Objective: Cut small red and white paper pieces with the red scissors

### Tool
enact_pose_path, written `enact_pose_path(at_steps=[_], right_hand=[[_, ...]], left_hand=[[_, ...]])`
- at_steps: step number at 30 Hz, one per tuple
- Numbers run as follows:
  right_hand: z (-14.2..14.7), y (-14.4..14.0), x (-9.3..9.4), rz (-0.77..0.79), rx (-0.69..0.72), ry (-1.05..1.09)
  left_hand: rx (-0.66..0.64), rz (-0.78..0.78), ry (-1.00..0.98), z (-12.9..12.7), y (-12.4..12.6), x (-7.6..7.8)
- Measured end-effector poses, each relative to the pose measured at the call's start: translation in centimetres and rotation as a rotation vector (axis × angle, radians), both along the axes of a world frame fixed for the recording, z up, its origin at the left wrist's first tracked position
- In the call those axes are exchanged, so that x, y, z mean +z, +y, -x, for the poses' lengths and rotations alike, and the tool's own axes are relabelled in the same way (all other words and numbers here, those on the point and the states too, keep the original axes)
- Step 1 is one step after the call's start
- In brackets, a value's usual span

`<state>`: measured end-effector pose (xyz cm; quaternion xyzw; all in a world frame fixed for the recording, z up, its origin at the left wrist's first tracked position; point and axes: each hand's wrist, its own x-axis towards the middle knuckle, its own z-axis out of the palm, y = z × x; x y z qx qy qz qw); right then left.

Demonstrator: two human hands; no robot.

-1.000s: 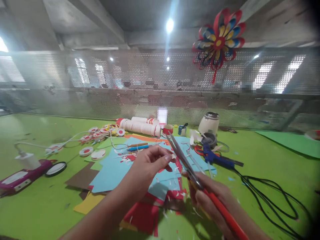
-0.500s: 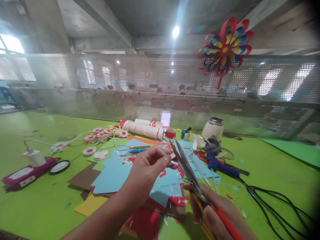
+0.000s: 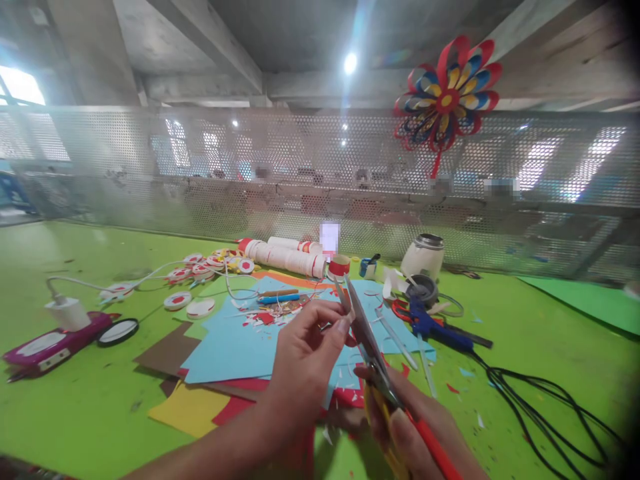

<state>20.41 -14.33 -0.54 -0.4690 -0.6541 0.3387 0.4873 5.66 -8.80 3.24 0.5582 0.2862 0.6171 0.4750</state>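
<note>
Fingers of the left hand [image 3: 305, 353] pinch a tiny scrap, too small to make out, right against the blades of the scissors [image 3: 367, 340]. At four o'clock from it, the right hand [image 3: 405, 427] is curled tight round the red and yellow handles, blades pointing toward eleven o'clock and nearly closed. Beneath both lie blue paper sheets [image 3: 235, 347] on the green table [image 3: 75, 407]. A blue glue gun [image 3: 433, 325] rests at two o'clock.

Looks like a paper-craft workshop in some industrial hall: a big green surface [image 3: 90, 427] covered in coloured paper sheets [image 3: 225, 343], a glue gun [image 3: 435, 327], rolls of paper cups [image 3: 285, 257], perforated metal partition [image 3: 250, 173], concrete beams overhead, and a paper pinwheel [image 3: 447, 93] hung up.
</note>
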Motion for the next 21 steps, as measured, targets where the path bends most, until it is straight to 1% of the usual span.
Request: enact_pose_path(at_steps=[3, 6, 10, 14, 21], right_hand=[[0.14, -0.07, -0.48, 0.05, 0.033, 0.029], [0.11, -0.11, -0.59, 0.049, 0.079, 0.031], [-0.05, 0.0, -0.57, -0.001, 0.113, -0.008], [0.01, 0.23, -0.78, -0.041, 0.117, -0.018], [0.07, 0.3, -1.18, -0.046, 0.09, -0.027]], left_hand=[[0.024, -0.078, 0.04, -0.59, -0.56, -0.62], [0.03, -0.121, 0.047, -0.81, -0.75, -0.87], [0.007, -0.078, 0.022, -0.87, -0.67, -0.65], [-0.01, -0.019, 0.003, -0.73, -0.59, -0.32], [-0.025, -0.042, 0.0, -0.3, -0.85, -0.18]])
